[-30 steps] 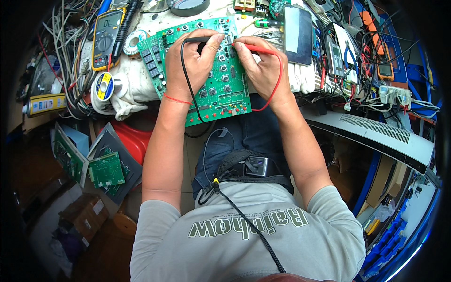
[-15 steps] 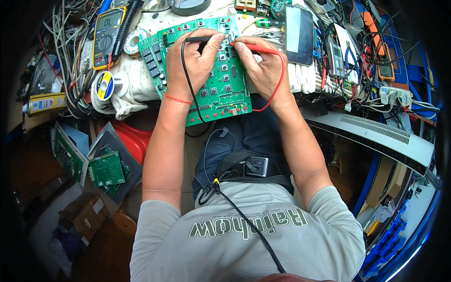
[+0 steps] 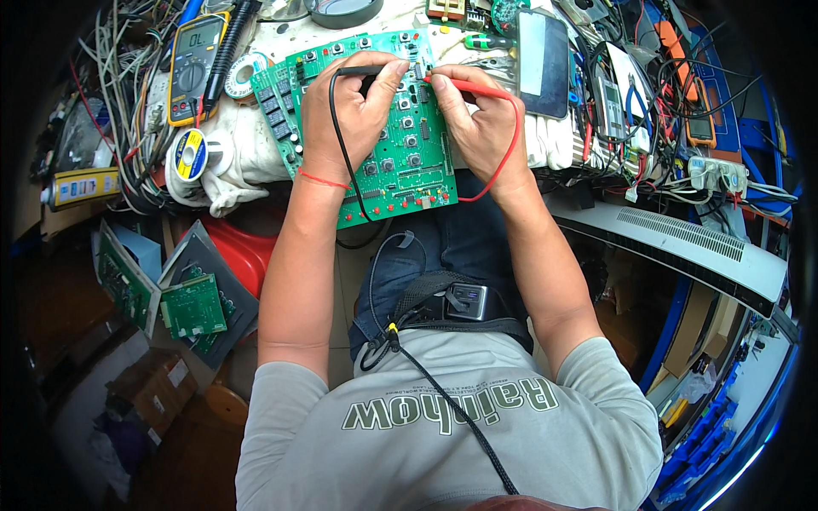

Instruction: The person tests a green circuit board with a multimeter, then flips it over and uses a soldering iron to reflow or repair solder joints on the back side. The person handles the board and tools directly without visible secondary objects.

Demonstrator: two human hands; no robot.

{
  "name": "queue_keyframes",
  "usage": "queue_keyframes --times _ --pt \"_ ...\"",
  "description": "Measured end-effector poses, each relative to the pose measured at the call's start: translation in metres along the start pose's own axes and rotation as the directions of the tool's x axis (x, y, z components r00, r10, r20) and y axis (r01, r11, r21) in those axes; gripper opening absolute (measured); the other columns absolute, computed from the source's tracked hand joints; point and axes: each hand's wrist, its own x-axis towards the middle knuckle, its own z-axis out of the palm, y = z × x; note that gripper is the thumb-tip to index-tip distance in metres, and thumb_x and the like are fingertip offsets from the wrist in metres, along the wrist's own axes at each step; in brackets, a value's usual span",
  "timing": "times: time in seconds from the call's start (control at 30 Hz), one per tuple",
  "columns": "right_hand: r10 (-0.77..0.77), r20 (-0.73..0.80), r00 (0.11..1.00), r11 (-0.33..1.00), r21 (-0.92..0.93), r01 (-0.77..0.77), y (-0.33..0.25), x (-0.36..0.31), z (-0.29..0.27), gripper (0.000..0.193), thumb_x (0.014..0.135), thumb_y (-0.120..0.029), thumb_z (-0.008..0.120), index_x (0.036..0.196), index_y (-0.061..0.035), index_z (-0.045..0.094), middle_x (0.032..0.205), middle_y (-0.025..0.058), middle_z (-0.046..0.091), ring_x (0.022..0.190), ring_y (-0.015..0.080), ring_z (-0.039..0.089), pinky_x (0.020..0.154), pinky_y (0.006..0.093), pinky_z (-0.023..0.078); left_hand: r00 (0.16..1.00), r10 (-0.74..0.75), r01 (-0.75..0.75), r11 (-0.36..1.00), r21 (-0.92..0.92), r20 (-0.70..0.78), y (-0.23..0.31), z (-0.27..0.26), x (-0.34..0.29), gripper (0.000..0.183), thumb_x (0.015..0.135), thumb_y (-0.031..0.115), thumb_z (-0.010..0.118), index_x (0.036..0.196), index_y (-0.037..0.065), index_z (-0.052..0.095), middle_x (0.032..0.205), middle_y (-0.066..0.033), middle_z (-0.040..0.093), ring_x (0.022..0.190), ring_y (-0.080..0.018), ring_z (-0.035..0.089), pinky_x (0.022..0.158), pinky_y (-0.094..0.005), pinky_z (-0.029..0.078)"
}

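Observation:
A green circuit board [image 3: 394, 181] with push buttons and chips lies at the bench's near edge, partly overhanging it. Pinched in my left hand [image 3: 348, 115] is a black test probe [image 3: 361, 70], pointing right over the board's upper part. My right hand [image 3: 484, 128] grips a red test probe [image 3: 464, 85] aimed left at components near the top right of the board. Whether either tip touches metal is too small to tell. A yellow multimeter [image 3: 189, 77] stands at the left with its display lit. The probes' leads hang down past my wrists.
Solder spools [image 3: 189, 155] sit left of the board on white cloth. Tangled cables [image 3: 128, 111] crowd the far left. A dark-framed screen [image 3: 543, 64] and a green-handled screwdriver [image 3: 487, 41] lie right and behind. More boards [image 3: 194, 305] lean below, beside a red stool [image 3: 243, 255].
The red probe's tip and my right fingers have shifted slightly to the right. My left hand, the black probe and the board look almost unmoved.

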Motion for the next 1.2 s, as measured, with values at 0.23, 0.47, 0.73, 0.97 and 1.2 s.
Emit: queue_keyframes --times 0.23,0.47,0.73,0.97,1.2 --pt "0.023 0.021 1.0 1.0 -0.021 -0.022 -0.002 0.001 -0.001 0.019 0.1 -0.014 0.071 0.109 0.0027 0.074 0.096 0.0113 0.076 0.086 0.0166 0.072 0.077 0.0285 0.057 0.999 0.013 -0.015 0.999 -0.037 -0.034 0.0 0.002 0.0 0.021 0.096 0.024 0.073 0.097 0.004 0.076 0.084 -0.011 0.074 0.076 -0.0232 0.07 0.07 -0.0324 0.053" --pt "0.061 -0.035 0.998 0.996 0.06 -0.058 0.004 0.007 0.0 0.019 0.1 -0.014 0.07 0.11 0.0018 0.073 0.099 0.0114 0.075 0.089 0.018 0.071 0.08 0.0289 0.055 1.0 0.007 -0.007 1.0 -0.021 -0.007 0.002 0.0 0.0 0.02 0.099 0.02 0.072 0.101 0.0 0.076 0.087 -0.0104 0.075 0.077 -0.0154 0.069 0.072 -0.0285 0.053" --pt "0.117 -0.068 0.991 0.991 0.072 -0.112 0.009 0.005 0.007 0.02 0.099 -0.017 0.071 0.109 0.001 0.073 0.098 0.0137 0.077 0.089 0.0226 0.076 0.079 0.0324 0.058 0.999 0.021 -0.023 0.998 -0.05 -0.047 0.0 0.003 0.001 0.02 0.095 0.025 0.074 0.095 0.005 0.076 0.085 -0.0115 0.073 0.078 -0.0285 0.07 0.072 -0.0349 0.054" --pt "0.09 -0.094 0.992 0.992 0.095 -0.081 0.008 0.005 0.007 0.019 0.102 -0.015 0.068 0.11 0.0019 0.073 0.095 0.0071 0.073 0.083 0.0134 0.066 0.075 0.0269 0.053 0.999 0.006 -0.008 0.999 -0.045 -0.041 0.001 0.002 0.001 0.02 0.095 0.026 0.073 0.095 0.005 0.076 0.085 -0.0114 0.073 0.079 -0.0288 0.07 0.072 -0.0356 0.054" --pt "0.103 -0.065 0.993 0.992 0.074 -0.098 0.009 0.006 0.005 0.019 0.099 -0.016 0.071 0.108 0.0013 0.073 0.098 0.0135 0.076 0.089 0.0226 0.075 0.08 0.0323 0.058 0.999 0.0 -0.002 0.999 -0.041 -0.043 0.002 0.002 0.001 0.021 0.095 0.026 0.073 0.095 0.005 0.076 0.085 -0.0113 0.073 0.08 -0.0289 0.071 0.073 -0.0355 0.054"
